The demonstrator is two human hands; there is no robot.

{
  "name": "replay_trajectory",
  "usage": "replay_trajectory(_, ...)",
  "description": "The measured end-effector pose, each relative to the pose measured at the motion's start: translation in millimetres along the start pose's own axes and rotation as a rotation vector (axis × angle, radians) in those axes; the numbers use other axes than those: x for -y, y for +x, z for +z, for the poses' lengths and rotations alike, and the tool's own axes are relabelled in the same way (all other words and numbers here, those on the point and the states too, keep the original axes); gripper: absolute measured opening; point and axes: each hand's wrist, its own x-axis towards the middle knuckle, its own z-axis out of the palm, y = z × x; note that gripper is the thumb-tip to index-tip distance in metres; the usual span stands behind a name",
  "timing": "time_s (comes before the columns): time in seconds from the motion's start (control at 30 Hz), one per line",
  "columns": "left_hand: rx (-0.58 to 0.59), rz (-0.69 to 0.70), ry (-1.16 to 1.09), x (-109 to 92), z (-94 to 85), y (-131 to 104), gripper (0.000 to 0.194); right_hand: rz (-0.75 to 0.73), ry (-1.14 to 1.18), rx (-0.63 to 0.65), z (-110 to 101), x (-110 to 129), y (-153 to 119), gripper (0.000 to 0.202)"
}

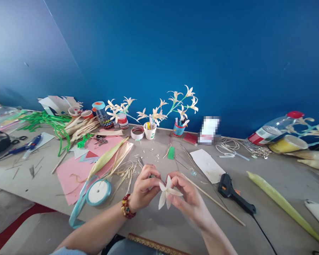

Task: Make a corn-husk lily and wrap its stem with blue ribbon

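Observation:
A pale flower (166, 191) with several pointed petals is held between my two hands, low over the table's front part. My left hand (146, 186), with a red bead bracelet at the wrist, has its fingers closed at the flower's left side. Thumb and fingers of my right hand (186, 198) pinch a petal on the right side. What lies behind the flower, between the hands, is hidden. A thin wooden stick (217, 202) lies right of my right hand, and a roll of light blue ribbon (98, 192) lies left of my left wrist.
A black glue gun (236, 194) and a green husk (284, 209) lie at the right. Pink paper (69, 177) and green wires (51, 124) are at the left. Cups (150, 131) with flower stems stand by the blue wall.

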Motion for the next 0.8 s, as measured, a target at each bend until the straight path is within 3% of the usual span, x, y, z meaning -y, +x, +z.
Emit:
replay_trajectory(0.53, 0.008, -0.066, -0.157, 1.0, 1.8, 1.2, 0.009, -0.032, 0.076, 0.001, -3.5, 3.6, 0.1, 0.019)
replay_trajectory(0.8, 0.027, -0.048, -0.082, -0.1, 1.5, 0.2, 0.010, -0.012, 0.090, 0.005, -0.6, -1.3, -0.3, 0.023)
